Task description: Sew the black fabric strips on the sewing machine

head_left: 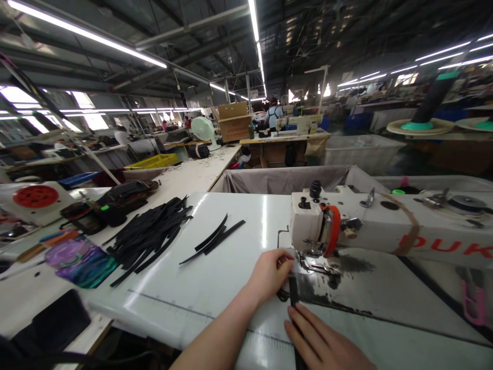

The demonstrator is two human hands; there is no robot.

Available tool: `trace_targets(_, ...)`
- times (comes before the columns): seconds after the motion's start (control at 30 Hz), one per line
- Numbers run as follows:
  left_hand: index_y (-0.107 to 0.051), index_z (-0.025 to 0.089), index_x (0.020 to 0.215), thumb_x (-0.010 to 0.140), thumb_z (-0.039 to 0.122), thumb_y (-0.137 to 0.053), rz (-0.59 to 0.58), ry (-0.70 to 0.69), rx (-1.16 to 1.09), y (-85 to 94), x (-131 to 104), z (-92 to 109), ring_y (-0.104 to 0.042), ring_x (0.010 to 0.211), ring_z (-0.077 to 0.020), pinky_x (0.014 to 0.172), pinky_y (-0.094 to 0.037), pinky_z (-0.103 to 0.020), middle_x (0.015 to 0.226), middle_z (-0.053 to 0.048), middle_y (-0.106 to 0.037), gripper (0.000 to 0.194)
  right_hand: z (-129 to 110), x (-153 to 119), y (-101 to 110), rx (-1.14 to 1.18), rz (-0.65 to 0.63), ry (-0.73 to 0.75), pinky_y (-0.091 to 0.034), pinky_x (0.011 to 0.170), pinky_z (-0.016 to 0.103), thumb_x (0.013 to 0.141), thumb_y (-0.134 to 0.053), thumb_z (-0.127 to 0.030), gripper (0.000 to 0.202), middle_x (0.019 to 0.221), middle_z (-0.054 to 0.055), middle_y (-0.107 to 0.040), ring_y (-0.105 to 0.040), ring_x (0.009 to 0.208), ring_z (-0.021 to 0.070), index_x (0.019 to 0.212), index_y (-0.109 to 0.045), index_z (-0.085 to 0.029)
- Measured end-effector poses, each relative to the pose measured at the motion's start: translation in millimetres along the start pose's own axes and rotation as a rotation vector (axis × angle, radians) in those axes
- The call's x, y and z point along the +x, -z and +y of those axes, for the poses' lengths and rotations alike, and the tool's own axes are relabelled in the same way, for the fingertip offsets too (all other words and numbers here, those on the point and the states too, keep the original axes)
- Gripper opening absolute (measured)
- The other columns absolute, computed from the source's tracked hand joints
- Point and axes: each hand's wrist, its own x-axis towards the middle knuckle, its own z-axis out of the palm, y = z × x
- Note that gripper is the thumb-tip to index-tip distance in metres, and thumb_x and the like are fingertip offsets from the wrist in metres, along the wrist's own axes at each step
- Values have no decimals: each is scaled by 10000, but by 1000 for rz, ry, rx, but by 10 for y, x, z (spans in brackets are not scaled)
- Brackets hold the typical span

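Observation:
A black fabric strip (pixel 294 292) lies on the sewing machine bed, running from the presser foot (pixel 318 267) area toward me. My left hand (pixel 269 275) is closed, thumb and fingers pinched at the strip's far end, just left of the presser foot; the fingers hide that end. Stretched out flat, the fingers of my right hand (pixel 325 336) press on the nearer part of the strip. The white sewing machine head (pixel 350 218), with an orange guard, stands right of my hands. Several loose black strips (pixel 215 239) lie to the left.
A large heap of black strips (pixel 154 231) covers the table's left side, beside a purple-teal pouch (pixel 80 262). Pink thread snips (pixel 473 298) lie at the right. Behind the machine is a grey cloth-lined bin (pixel 285 180). A fan (pixel 204 129) and carton (pixel 234 122) stand farther back.

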Motion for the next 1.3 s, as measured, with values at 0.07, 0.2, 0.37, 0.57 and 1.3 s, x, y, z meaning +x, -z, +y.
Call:
trace_targets(0.07, -695, 177, 887, 857, 208, -553, 162, -82, 203, 38, 8, -7, -613, 734, -160, 728, -490, -290, 809, -18, -674, 148, 188, 77, -32, 24, -60, -47, -558, 892, 294, 831, -435, -39, 460, 1224, 94, -675, -615, 1146, 214, 1248, -603, -139)
trace_targets(0.2, -739, 203, 849, 848, 220, -634, 104, -283, 399, 37, 15, -31, -613, 927, -209, 873, -475, -340, 950, -36, -715, 106, 464, 120, -123, 5, -94, -153, -579, 873, 330, 772, -378, 50, 558, 1201, 102, -681, -635, 1114, 211, 1246, -593, -150)
trace_targets(0.37, -731, 192, 889, 906, 181, -573, -28, -459, 424, -40, 16, -78, -624, 1010, -189, 939, -465, -321, 1037, -34, -733, 160, 472, 57, -129, 43, -44, -168, -575, 872, 324, 838, -344, 7, 511, 1233, 138, -659, -643, 1110, 206, 1274, -570, -135)
trace_targets(0.57, -688, 190, 827, 913, 210, -563, -84, -476, 516, -48, -15, -26, -621, 1051, -200, 966, -460, -339, 1043, -44, -718, 152, 426, 56, -85, -34, -39, -124, -598, 795, 304, 815, -344, 6, 461, 1128, 150, -704, -691, 1008, 223, 1146, -645, -103)
trace_targets(1.3, -653, 189, 1066, 960, 209, -503, -9, -392, 640, -275, -7, -86, -543, 1190, -207, 1035, -423, -378, 1218, -48, -658, 185, 501, -3, -137, 96, -39, -195, -562, 896, 294, 896, -398, -47, 383, 1176, 100, -694, -656, 1077, 186, 1193, -624, -131)
